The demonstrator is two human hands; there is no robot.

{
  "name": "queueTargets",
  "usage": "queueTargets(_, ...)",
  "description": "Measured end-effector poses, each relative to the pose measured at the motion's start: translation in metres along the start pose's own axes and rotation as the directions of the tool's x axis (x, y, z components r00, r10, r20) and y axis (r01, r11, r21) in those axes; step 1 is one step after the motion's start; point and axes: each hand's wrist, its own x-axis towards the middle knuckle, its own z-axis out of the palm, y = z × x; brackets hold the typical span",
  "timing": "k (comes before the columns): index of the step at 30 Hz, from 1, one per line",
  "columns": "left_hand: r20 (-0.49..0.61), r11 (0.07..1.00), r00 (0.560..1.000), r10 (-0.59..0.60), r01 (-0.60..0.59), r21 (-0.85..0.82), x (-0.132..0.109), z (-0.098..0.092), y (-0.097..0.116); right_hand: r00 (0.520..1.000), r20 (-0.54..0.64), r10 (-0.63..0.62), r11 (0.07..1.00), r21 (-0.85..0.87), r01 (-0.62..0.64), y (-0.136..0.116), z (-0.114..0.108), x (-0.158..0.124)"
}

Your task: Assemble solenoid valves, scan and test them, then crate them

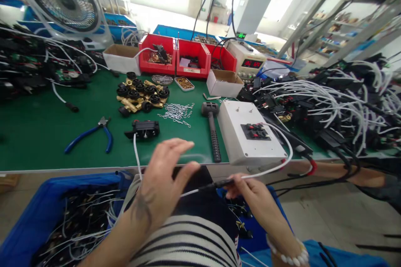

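Observation:
My right hand (250,196) pinches a black in-line cable connector (214,185) just in front of the table edge. From it a white cable (288,146) loops up to terminals on a white box (241,146) with two toggle switches. On the connector's other side, white cable runs left and passes behind my left hand (169,166). That hand hovers by the edge with thumb and fingers apart, holding nothing. Just beyond it a small black device (145,129) with a white cable lies on the green table. A black-handled mallet (213,131) lies left of the box.
Blue-handled pliers (90,135), brass-and-black fittings (142,93) and metal clips (177,111) lie on the table (34,133). Red bins (158,56) and a power supply (250,58) stand behind. Cabled units (328,100) pile up at right. A person's arm (341,173) reaches in there.

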Motion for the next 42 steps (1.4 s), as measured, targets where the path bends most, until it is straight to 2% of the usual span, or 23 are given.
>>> queueTargets(1, -0.135, 0.993, 0.988, -0.074, 0.085, 0.077, 0.005, -0.008, -0.012, 0.989, 0.125, 0.076, 0.977, -0.208, -0.049, 0.005, -0.008, 0.000)
queueTargets(2, -0.237, 0.969, 0.957, -0.169, 0.205, 0.136, 0.010, -0.015, -0.025, 0.960, 0.237, 0.151, 0.924, -0.379, -0.052, 0.007, -0.016, 0.001)
queueTargets(3, -0.250, 0.923, 0.924, -0.290, 0.339, 0.181, 0.016, -0.022, -0.039, 0.924, 0.325, 0.203, 0.871, -0.490, -0.019, 0.006, -0.024, 0.000)
queueTargets(5, -0.209, 0.881, 0.894, -0.397, 0.435, 0.185, 0.024, -0.031, -0.064, 0.880, 0.431, 0.202, 0.844, -0.532, 0.067, -0.007, -0.038, 0.002)
queueTargets(7, -0.115, 0.862, 0.878, -0.465, 0.478, 0.167, 0.029, -0.031, -0.082, 0.918, 0.391, 0.068, 0.883, -0.452, 0.128, -0.031, -0.051, 0.009)
queueTargets(9, -0.040, 0.860, 0.871, -0.489, 0.490, 0.146, 0.029, -0.024, -0.088, 0.975, 0.192, -0.109, 0.896, -0.406, 0.180, -0.060, -0.064, 0.026)
queueTargets(10, -0.017, 0.864, 0.872, -0.489, 0.487, 0.130, 0.027, -0.019, -0.087, 0.980, 0.077, -0.183, 0.884, -0.424, 0.198, -0.073, -0.070, 0.038)
queueTargets(12, 0.011, 0.878, 0.879, -0.477, 0.476, 0.057, 0.021, -0.009, -0.076, 0.933, -0.140, -0.331, 0.830, -0.515, 0.217, -0.094, -0.079, 0.069)
queueTargets(15, 0.041, 0.902, 0.909, -0.415, 0.417, -0.115, 0.010, 0.002, -0.053, 0.851, -0.280, -0.444, 0.783, -0.583, 0.216, -0.106, -0.085, 0.120)
queueTargets(17, 0.028, 0.934, 0.954, -0.298, 0.297, -0.196, 0.002, 0.004, -0.037, 0.839, -0.274, -0.470, 0.764, -0.602, 0.231, -0.103, -0.082, 0.148)
queueTargets(19, 0.005, 0.960, 0.987, -0.162, 0.158, -0.231, -0.003, 0.003, -0.024, 0.859, -0.231, -0.458, 0.752, -0.615, 0.236, -0.096, -0.077, 0.165)
queueTargets(22, 0.000, 0.957, 0.999, -0.035, 0.033, -0.289, -0.009, -0.002, -0.011, 0.881, -0.192, -0.433, 0.752, -0.616, 0.236, -0.086, -0.073, 0.171)
queueTargets(28, 0.000, 0.907, 1.000, 0.021, -0.019, -0.421, -0.015, -0.005, 0.005, 0.872, -0.205, -0.444, 0.760, -0.602, 0.246, -0.082, -0.071, 0.173)
queueTargets(33, 0.005, 0.889, 1.000, 0.002, 0.000, -0.458, -0.019, -0.005, 0.010, 0.858, -0.224, -0.462, 0.756, -0.605, 0.249, -0.084, -0.074, 0.176)
queueTargets(34, 0.004, 0.884, 1.000, -0.004, 0.006, -0.468, -0.019, -0.005, 0.010, 0.839, -0.243, -0.486, 0.748, -0.612, 0.257, -0.085, -0.076, 0.172)
queueTargets(35, 0.002, 0.879, 1.000, -0.010, 0.010, -0.476, -0.020, -0.006, 0.010, 0.796, -0.277, -0.538, 0.733, -0.620, 0.280, -0.087, -0.077, 0.166)
queueTargets(37, -0.004, 0.873, 1.000, -0.018, 0.013, -0.488, -0.020, -0.007, 0.010, 0.628, -0.376, -0.681, 0.689, -0.618, 0.378, -0.091, -0.074, 0.145)
queueTargets(39, -0.018, 0.870, 0.999, -0.030, 0.018, -0.492, -0.020, -0.007, 0.011, 0.424, -0.485, -0.765, 0.644, -0.550, 0.533, -0.092, -0.062, 0.116)
queueTargets(40, -0.028, 0.870, 0.999, -0.042, 0.023, -0.493, -0.019, -0.008, 0.012, 0.433, -0.505, -0.747, 0.657, -0.455, 0.601, -0.090, -0.052, 0.099)
queueTargets(41, -0.040, 0.868, 0.998, -0.056, 0.029, -0.495, -0.018, -0.008, 0.012, 0.415, -0.550, -0.725, 0.651, -0.349, 0.674, -0.086, -0.039, 0.083)
queueTargets(42, -0.048, 0.868, 0.996, -0.074, 0.041, -0.496, -0.018, -0.008, 0.014, 0.478, -0.531, -0.699, 0.654, -0.206, 0.727, -0.081, -0.024, 0.067)
